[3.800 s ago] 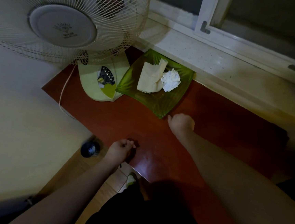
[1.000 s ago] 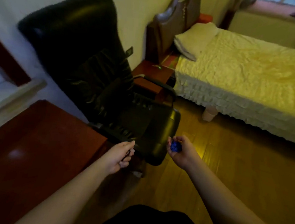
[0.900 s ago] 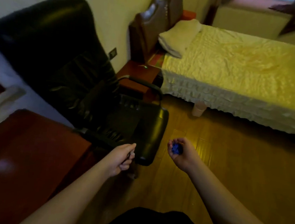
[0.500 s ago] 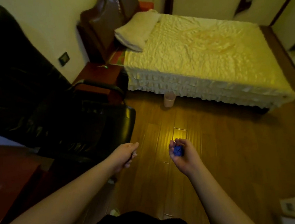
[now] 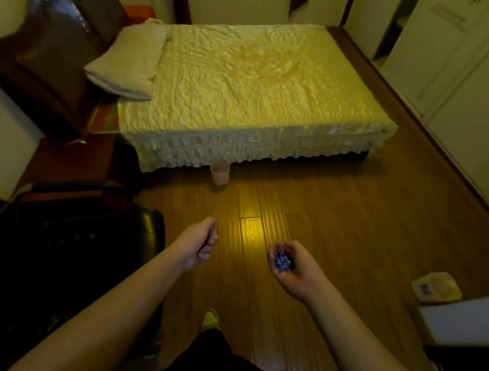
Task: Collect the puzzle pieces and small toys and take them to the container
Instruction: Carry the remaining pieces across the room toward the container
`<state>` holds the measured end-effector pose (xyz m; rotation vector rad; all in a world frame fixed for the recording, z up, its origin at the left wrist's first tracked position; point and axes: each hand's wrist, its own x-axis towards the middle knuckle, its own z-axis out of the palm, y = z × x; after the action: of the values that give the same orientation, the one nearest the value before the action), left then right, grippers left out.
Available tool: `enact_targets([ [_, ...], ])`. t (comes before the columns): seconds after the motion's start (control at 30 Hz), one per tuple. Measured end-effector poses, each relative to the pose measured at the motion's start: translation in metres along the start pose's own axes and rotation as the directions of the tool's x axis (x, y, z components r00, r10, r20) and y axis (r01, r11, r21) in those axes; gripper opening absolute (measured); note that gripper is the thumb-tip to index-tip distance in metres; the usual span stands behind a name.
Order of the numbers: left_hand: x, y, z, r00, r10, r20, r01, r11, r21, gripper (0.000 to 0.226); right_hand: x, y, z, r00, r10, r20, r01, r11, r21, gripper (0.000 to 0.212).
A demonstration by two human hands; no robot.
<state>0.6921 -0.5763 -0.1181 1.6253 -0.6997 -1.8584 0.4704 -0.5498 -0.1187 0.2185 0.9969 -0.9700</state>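
Observation:
Both my hands are held out over the wooden floor (image 5: 337,223). My right hand (image 5: 295,269) is palm up, its fingers curled round a small blue spiky toy (image 5: 283,262). My left hand (image 5: 199,246) is turned sideways with its fingers curled and its thumb pressed on the fingertips, pinching something small and dark that is mostly hidden. No container for the pieces shows in this view.
A bed (image 5: 245,90) with a yellow cover and a pillow (image 5: 127,59) lies ahead. A black office chair (image 5: 64,237) stands at the left, in front of a red-brown nightstand (image 5: 71,158). A pale cylinder (image 5: 219,172) stands at the bed's edge. A white device (image 5: 435,288) sits at the right, white cupboard doors (image 5: 467,95) beyond.
The view has swung right from the red desk and fan, past the chair, to the bed and open floor. Both hands keep their hold and stay in front of me.

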Motion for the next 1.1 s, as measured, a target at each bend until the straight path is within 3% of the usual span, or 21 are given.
enact_targets([
  [0.23,0.063,0.053,-0.033,0.989,-0.072,0.128,0.096,0.976,-0.193,0.042,0.047,-0.028,0.066,0.998,-0.057,-0.038,0.055,0.997,-0.059,0.017],
  [0.67,0.154,0.151,-0.075,0.972,0.047,0.228,0.024,0.953,-0.301,0.03,0.132,-0.085,0.152,0.997,-0.058,-0.043,0.056,0.997,-0.045,0.015],
  [0.83,0.205,0.184,-0.066,0.979,0.077,0.188,-0.015,0.951,-0.307,0.023,0.185,-0.127,0.178,1.0,-0.02,-0.009,0.019,0.993,-0.112,0.012],
  [0.93,0.242,0.204,-0.059,0.997,0.03,0.077,-0.006,0.954,-0.299,0.027,0.218,-0.16,0.194,1.0,0.02,0.002,-0.019,0.987,-0.163,0.015],
  [1.1,0.289,0.247,-0.043,1.0,0.017,0.006,-0.015,0.968,-0.252,0.035,0.262,-0.218,0.228,0.998,0.06,0.011,-0.056,0.97,-0.235,0.014],
])
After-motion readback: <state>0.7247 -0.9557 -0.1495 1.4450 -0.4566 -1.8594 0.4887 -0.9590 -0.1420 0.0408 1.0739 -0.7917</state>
